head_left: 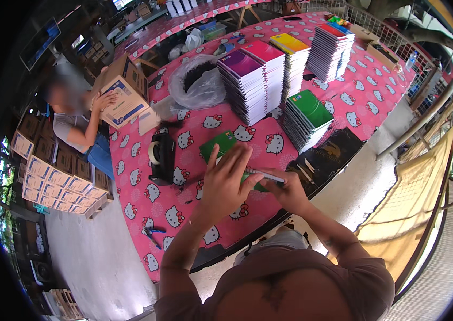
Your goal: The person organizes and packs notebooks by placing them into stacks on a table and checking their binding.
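Note:
A green notebook (217, 145) is in front of me, partly covered by my hands. My left hand (225, 184) lies across it with fingers stretched out and the thumb spread to the right. On the other side, my right hand (290, 191) grips the notebook's edge, where a pale strip shows. Whether both green parts belong to one notebook is hidden by my fingers. Just beyond my right hand stands a stack of green spiral notebooks (309, 109). To the left of my left hand sits a black tape dispenser (163, 158) with a tape roll.
Tall notebook stacks with purple (240, 64), yellow (290, 44) and red covers stand farther back, near a clear plastic bag (197, 88). A dark flat board (333, 158) lies at the right edge. Pliers (153, 235) rest front left. A co-worker holds a carton (122, 88).

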A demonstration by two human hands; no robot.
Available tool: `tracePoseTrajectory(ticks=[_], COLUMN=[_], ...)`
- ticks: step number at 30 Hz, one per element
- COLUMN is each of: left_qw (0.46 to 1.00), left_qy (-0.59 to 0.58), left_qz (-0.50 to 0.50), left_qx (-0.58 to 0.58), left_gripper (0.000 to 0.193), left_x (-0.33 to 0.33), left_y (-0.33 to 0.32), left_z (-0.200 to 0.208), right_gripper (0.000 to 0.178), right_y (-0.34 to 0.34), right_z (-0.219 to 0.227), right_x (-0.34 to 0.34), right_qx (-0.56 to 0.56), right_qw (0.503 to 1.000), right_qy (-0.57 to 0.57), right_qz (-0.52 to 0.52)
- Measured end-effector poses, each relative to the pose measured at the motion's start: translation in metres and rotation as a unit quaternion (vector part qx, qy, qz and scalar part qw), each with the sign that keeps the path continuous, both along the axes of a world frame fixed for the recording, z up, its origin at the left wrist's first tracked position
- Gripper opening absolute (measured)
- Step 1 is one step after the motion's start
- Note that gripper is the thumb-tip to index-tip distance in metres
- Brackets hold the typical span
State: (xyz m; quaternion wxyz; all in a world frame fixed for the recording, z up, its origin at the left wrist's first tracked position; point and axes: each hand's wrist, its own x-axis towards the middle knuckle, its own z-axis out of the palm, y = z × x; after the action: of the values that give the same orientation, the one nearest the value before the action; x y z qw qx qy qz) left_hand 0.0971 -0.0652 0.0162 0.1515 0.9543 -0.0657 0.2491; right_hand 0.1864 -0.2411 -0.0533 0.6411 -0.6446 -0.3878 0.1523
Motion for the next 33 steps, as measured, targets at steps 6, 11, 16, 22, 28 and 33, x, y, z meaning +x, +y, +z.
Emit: tracePoseTrajectory(ticks=[6,11,16,22,28,33], left_qw=[0.921,0.955,0.954,0.962,0.991,0.992], left_qy=[0.389,0.179,0.292,0.218,0.099,0.004], left_qz=[-0.006,-0.074,-0.032,-0.045,-0.056,0.065], left_qx=[-0.001,-0.225,-0.056,-0.158,-0.069,0.111], left_gripper=[0.049,0.051,0.043,0.034,0.030,0.064], left_x=[0.013,-0.003,-0.009,-0.033,-0.036,-0.034], left_y=[0.000,0.022,0.009,0.020,0.028,0.004], left_z=[0.042,0.017,0.030,0.048,0.026,0.011], right_gripper=[0.035,0.032,0.034,0.035,0.033,0.036], right_y=[-0.003,-0.010,-0.002,-0.003,-0.001,0.003], right_z=[0.019,0.043,0.040,0.042,0.045,0.038], right_x=[0.016,0.019,0.018,0.011,-0.003,-0.014], right_qx=[-0.039,-0.087,-0.016,-0.033,-0.036,-0.013], right_qw=[0.993,0.990,0.985,0.985,0.993,0.998], right_qy=[-0.100,-0.080,-0.145,-0.145,-0.076,-0.055], right_qz=[0.057,0.076,0.089,0.087,0.088,0.042])
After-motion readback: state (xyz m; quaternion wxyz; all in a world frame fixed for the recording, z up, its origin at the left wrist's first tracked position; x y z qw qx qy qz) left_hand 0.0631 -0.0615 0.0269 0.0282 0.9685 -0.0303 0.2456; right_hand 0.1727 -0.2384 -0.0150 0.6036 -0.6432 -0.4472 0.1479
